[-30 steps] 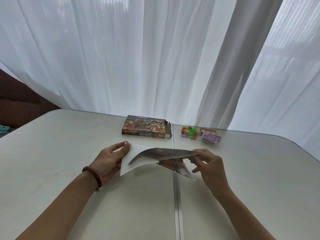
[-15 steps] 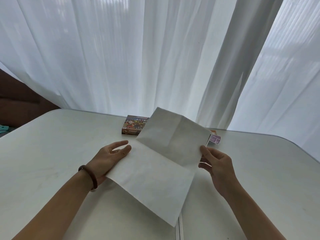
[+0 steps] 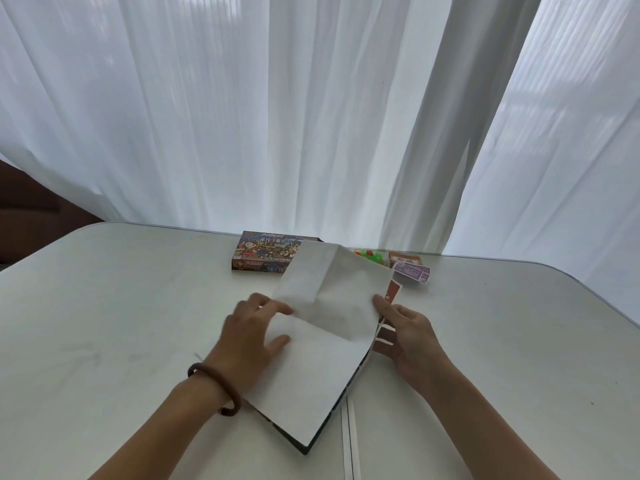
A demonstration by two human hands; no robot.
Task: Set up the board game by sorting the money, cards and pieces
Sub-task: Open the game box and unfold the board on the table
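Both hands are on the folded game board [image 3: 311, 358] in the middle of the white tabletop [image 3: 121, 323], its plain white back facing up. The left hand [image 3: 247, 344] lies flat on the board's left part, fingers spread and not gripping, a dark bracelet [image 3: 216, 389] round the wrist. The right hand [image 3: 405, 336] has the board's right edge pinched, thumb on top of the white sheet, fingers underneath, and that side is lifted so a strip of the printed face peeks out below. A far flap of the board tilts up and partly covers the game box [image 3: 259, 252] lying near the curtain [image 3: 277, 116]. Just right of the box sit small green and red pieces [image 3: 372, 255], and beside them purple cards [image 3: 414, 271] with an orange stack behind.
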